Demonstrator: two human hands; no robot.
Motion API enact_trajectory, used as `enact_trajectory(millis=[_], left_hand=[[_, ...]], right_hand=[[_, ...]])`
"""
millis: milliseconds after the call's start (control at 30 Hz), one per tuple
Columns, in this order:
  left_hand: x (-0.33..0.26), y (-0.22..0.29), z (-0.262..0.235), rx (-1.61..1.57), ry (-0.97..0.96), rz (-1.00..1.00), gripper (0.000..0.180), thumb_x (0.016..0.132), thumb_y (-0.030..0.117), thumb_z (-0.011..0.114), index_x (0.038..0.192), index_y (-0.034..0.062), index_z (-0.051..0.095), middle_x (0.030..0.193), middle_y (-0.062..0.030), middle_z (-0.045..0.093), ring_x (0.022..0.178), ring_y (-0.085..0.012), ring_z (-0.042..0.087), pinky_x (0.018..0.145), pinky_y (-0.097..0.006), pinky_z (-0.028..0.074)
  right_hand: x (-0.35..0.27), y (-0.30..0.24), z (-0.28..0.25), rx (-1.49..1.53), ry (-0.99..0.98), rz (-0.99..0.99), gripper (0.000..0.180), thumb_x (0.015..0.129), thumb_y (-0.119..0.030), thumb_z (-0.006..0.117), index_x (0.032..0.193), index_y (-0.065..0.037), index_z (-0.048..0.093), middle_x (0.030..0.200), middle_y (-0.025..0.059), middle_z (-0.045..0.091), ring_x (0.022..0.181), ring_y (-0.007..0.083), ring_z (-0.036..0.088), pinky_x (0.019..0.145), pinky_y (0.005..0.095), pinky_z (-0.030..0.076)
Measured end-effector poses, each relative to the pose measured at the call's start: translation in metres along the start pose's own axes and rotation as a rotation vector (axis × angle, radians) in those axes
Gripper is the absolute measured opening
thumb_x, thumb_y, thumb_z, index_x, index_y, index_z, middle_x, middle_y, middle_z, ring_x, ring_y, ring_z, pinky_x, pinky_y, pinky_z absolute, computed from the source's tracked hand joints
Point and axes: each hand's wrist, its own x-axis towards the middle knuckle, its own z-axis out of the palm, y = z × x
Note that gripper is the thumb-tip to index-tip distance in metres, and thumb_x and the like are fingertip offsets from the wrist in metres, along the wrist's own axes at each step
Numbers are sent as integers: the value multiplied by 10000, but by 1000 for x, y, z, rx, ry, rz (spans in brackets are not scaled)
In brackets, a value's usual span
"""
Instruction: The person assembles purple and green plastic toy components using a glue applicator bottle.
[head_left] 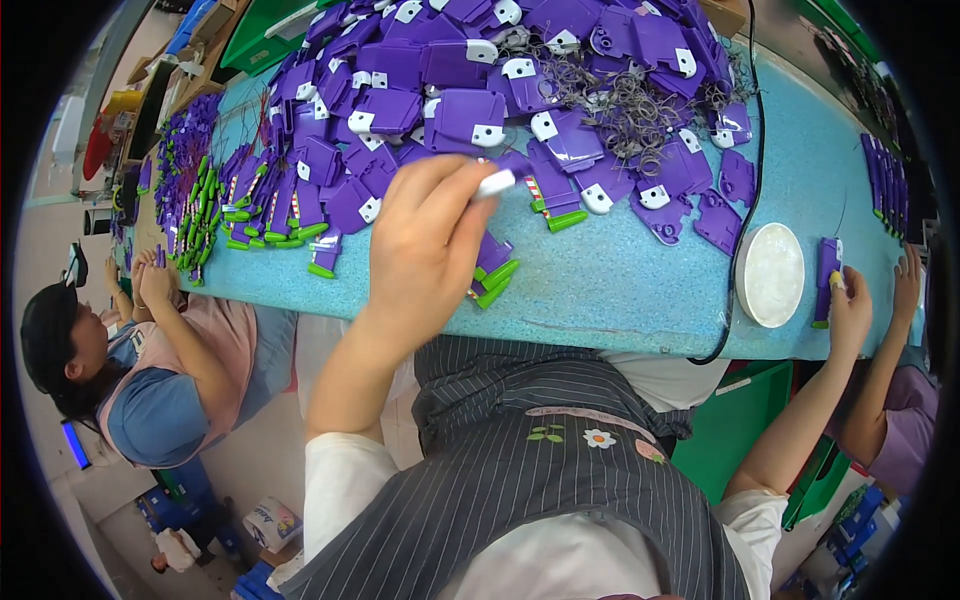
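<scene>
the left hand (pixel 425 235) is raised over the near part of the table, thumb and fingers pinching a small white-and-purple piece (pixel 496 183); its long axis runs across the view with a slight slant, white end toward the left and palm, purple end toward the upper right, somewhat blurred. the right hand (pixel 850 310), well apart at the right, pinches a purple-and-green piece (pixel 826 262) by its side; this one's long axis runs from the far side toward the person, green end nearest the body and a thin dark wire (pixel 842 212) rising from its far end. a small patch of yellow shows at the right hand's fingertips, too small to identify. the tabletop (pixel 620 305) is speckled light blue, and a black cable (pixel 758 130) runs down it just beside a round white bowl (pixel 743 285), between the two hands. a green bin (pixel 740 430) sits below the table edge, and pale floor shows at lower left. by count: one bowl, one cable, one piece in each hand, and two other people partly at the table, a person in a dark cap (pixel 150 370) at left and a purple-sleeved person (pixel 905 430) at right. purple casings with white corners (pixel 470 110) lie in a heap too dense to count, as do the grey wire coils (pixel 640 105) on it and the green-tipped pieces (pixel 205 195) at left.
</scene>
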Motion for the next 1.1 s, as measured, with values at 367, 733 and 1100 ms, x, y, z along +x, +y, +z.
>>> enact_trajectory(millis=[367, 733, 1100], left_hand=[[-80, 68, 62, -2146, -368, -801, 321, 961, 149, 429, 1243, -2, 458, 1141, -119, 575, 1061, -195, 556, 914, -341, 441], [-78, 56, 38, -784, -202, -132, 516, 831, -26, 505, 1316, -83, 338, 955, -216, 602, 781, -318, 632, 668, -355, 498], [-97, -6, -8, -1256, 242, -764, 197, 925, 75, 469, 1086, -38, 479, 970, -162, 626, 786, -242, 668, 694, -290, 562]], right_hand=[[-122, -299, 32, 743, -314, -769, 754, 564, -209, 785, 1198, 51, 471, 1133, 205, 509, 1010, 366, 519, 846, 438, 430], [-116, -315, 32, 424, -343, -790, 738, 606, -216, 752, 1215, 79, 457, 1067, 181, 568, 893, 333, 563, 761, 387, 453], [-114, -329, 47, 411, -348, -572, 865, 595, -104, 799, 1316, 51, 347, 1215, 219, 476, 982, 331, 530, 808, 393, 461]])
